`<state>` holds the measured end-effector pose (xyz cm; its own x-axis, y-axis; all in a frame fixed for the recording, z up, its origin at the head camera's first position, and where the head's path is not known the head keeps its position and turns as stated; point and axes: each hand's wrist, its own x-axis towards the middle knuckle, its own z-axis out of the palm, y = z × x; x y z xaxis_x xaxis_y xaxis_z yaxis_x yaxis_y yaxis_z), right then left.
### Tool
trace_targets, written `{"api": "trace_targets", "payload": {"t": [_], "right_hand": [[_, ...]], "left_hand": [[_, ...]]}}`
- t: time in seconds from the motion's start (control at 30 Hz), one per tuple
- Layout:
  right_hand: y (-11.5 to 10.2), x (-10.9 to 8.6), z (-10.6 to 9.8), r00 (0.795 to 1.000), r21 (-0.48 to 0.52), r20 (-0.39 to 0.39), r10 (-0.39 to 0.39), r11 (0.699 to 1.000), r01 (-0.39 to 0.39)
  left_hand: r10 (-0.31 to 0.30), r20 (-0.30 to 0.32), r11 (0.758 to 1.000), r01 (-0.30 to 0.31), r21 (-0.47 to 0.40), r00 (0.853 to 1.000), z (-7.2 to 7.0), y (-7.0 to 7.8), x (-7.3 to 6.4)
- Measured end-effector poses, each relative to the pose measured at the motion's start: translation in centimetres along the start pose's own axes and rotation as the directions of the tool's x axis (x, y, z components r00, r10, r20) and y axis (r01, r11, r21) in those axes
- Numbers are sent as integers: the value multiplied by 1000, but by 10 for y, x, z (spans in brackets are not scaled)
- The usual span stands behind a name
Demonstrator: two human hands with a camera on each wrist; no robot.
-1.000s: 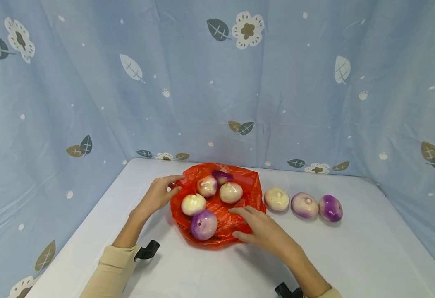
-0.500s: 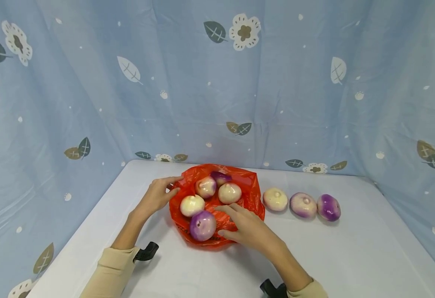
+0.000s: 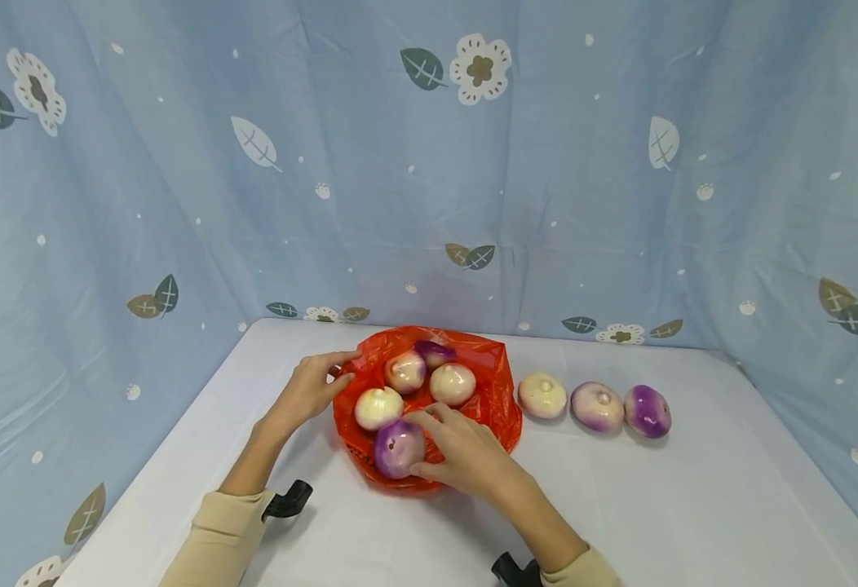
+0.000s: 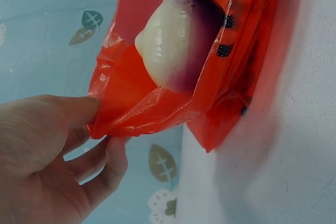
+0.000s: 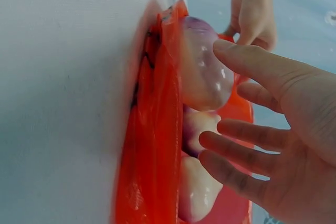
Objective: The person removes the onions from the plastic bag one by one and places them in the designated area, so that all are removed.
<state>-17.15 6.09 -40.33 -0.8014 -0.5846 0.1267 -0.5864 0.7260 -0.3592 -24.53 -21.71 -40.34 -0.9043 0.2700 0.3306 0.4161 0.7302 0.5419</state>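
Looks partway: red plastic bag (image 3: 500,381) holds five onions (image 3: 405,372), three others (image 3: 597,407) out at its 3 o'clock. Left hand (image 3: 308,390) pinches it, right hand (image 3: 471,454) empty, fingers wide.

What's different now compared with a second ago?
The right hand has moved left across the red bag, its fingers now at the right side of the front purple onion; whether they touch it is unclear. Nothing has visibly been lifted or let go. The left hand still pinches the bag's edge, and the three onions outside stayed put.
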Motion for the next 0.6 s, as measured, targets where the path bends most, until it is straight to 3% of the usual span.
{"api": "trace_targets", "payload": {"t": [0.6], "right_hand": [[-2, 3, 14, 999, -20, -27, -17, 1000, 16]], "left_hand": [[-25, 6, 1000, 25, 5, 1000, 0, 0, -1]]}}
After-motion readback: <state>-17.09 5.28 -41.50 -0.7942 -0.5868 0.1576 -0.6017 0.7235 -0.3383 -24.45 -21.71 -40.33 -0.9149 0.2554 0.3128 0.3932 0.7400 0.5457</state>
